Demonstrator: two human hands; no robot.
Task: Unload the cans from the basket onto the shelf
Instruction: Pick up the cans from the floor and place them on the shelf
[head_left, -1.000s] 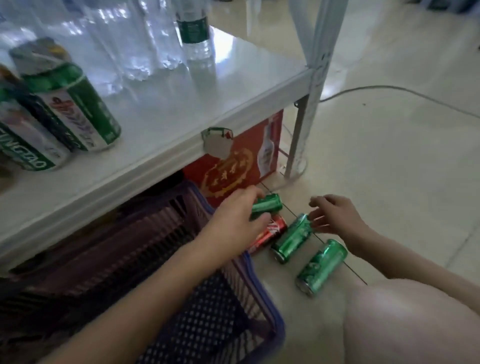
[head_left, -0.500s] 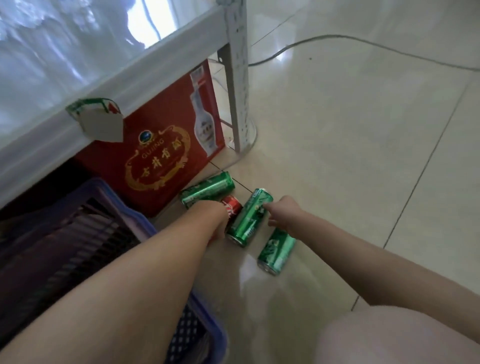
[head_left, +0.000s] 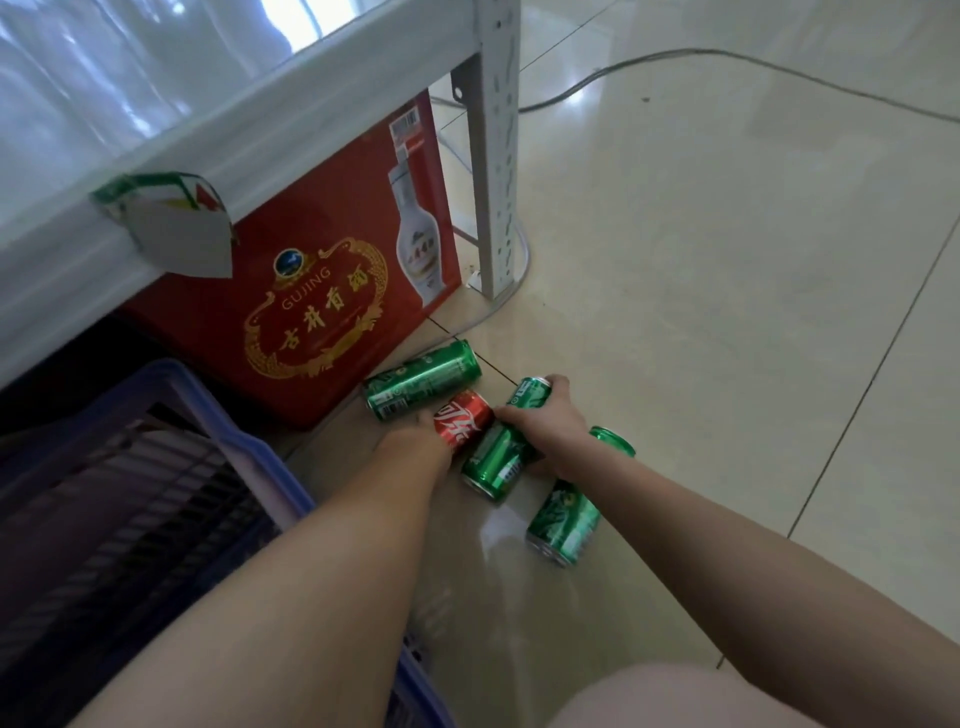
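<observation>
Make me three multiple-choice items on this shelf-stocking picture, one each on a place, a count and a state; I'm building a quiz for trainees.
1. Where do the loose cans lie?
A. on the shelf
B. on the floor
C. in the basket

2. How many green cans show on the floor?
A. one
B. three
C. five

3. What is the right hand doing?
A. gripping a green can
B. resting flat on the floor
C. holding the red box

Answers:
1 B: the cans lie on their sides on the tiles beside the red box.
2 B: three green cans plus one red can.
3 A: its fingers curl round the middle green can.
</observation>
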